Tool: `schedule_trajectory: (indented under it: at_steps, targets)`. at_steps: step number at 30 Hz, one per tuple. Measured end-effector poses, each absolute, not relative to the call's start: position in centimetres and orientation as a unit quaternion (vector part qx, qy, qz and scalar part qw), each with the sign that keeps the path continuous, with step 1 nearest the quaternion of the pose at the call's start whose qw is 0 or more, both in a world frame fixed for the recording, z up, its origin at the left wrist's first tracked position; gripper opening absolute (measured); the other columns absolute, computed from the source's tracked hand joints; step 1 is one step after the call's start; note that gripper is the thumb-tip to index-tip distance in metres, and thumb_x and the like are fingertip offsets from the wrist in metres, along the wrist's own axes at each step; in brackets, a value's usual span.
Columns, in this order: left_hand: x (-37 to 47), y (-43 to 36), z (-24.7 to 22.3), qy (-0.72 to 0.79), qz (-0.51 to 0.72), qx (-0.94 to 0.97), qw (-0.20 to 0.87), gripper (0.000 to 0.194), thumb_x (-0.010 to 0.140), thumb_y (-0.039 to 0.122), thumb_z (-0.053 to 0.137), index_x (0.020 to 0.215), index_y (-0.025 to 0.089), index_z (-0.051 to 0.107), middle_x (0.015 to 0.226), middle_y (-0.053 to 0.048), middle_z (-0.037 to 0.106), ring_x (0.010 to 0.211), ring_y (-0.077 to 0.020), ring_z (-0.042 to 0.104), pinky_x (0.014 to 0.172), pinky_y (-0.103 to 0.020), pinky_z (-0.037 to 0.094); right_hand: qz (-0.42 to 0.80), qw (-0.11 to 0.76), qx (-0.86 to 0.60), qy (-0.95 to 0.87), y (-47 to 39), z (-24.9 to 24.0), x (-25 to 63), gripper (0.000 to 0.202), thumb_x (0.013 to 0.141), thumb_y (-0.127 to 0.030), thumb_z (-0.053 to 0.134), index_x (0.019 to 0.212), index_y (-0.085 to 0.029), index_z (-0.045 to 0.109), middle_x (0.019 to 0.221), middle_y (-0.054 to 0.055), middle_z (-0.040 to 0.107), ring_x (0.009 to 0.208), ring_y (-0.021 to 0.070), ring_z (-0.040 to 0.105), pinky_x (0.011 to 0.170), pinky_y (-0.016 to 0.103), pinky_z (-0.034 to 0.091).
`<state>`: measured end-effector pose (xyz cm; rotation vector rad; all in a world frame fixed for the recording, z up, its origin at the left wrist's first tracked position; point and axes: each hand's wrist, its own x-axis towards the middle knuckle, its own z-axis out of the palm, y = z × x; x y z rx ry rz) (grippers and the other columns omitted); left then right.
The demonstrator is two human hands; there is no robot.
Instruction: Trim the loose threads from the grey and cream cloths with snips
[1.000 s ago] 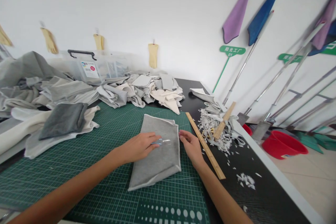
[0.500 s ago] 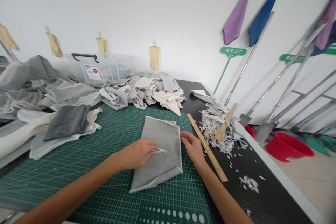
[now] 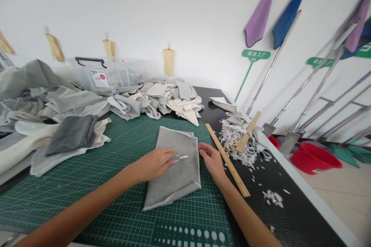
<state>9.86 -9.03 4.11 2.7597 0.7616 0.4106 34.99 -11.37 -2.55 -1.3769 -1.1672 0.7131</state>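
A grey rectangular cloth [image 3: 176,177] with pale stitched edges lies on the green cutting mat [image 3: 124,204]. My left hand [image 3: 158,164] is closed on a small pair of snips [image 3: 176,158], whose metal tip points right above the cloth's middle. At the cloth's right edge, my right hand [image 3: 211,158] has its fingers bent and pressed together near the seam. Whether they pinch the edge or a thread is too small to tell.
A wooden ruler [image 3: 227,160] lies right of my right hand. Beyond it are white scraps [image 3: 237,142] with a wood strip [image 3: 248,133]. Cloth piles [image 3: 156,98] and a clear box [image 3: 116,75] stand at the back; a dark folded cloth [image 3: 72,135] lies left.
The snips in my left hand have turned slightly and their tip sits a little higher over the cloth. My right hand stays at the cloth's edge. The view has shifted slightly.
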Motion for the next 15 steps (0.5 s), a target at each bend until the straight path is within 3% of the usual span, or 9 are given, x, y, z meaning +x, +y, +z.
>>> schedule_trajectory:
  at_steps: [6, 9, 15]
  targets:
    - [8.9, -9.8, 4.5, 0.220, 0.120, 0.953, 0.171, 0.030, 0.098, 0.032, 0.040, 0.121, 0.022, 0.057, 0.107, -0.005, 0.065, 0.096, -0.0188, 0.061, 0.086, -0.028, 0.044, 0.310, 0.567, -0.584, -0.490, -11.3, -2.6, 35.0, 0.029, 0.075, -0.026, 0.059, 0.102, -0.016, 0.067, 0.095, 0.009, 0.073, 0.090, 0.0244, 0.068, 0.087, 0.041, 0.053]
    - [8.2, -10.0, 4.3, 0.246, 0.122, 0.950, 0.150, 0.034, 0.098, 0.034, 0.040, 0.127, 0.022, 0.053, 0.110, -0.007, 0.064, 0.096, -0.0203, 0.061, 0.084, -0.030, 0.045, 0.314, 0.570, -0.585, -0.485, -11.3, -2.7, 35.0, 0.029, 0.075, -0.025, 0.059, 0.102, -0.017, 0.068, 0.097, 0.009, 0.073, 0.092, 0.0246, 0.068, 0.088, 0.041, 0.052]
    - [7.7, -9.9, 4.1, 0.245, 0.129, 0.949, 0.149, 0.030, 0.098, 0.029, 0.040, 0.121, 0.023, 0.058, 0.107, -0.006, 0.065, 0.093, -0.0199, 0.062, 0.082, -0.029, 0.046, 0.315, 0.572, -0.584, -0.481, -11.3, -2.6, 35.0, 0.030, 0.075, -0.025, 0.059, 0.103, -0.017, 0.067, 0.098, 0.009, 0.073, 0.092, 0.0244, 0.068, 0.088, 0.041, 0.052]
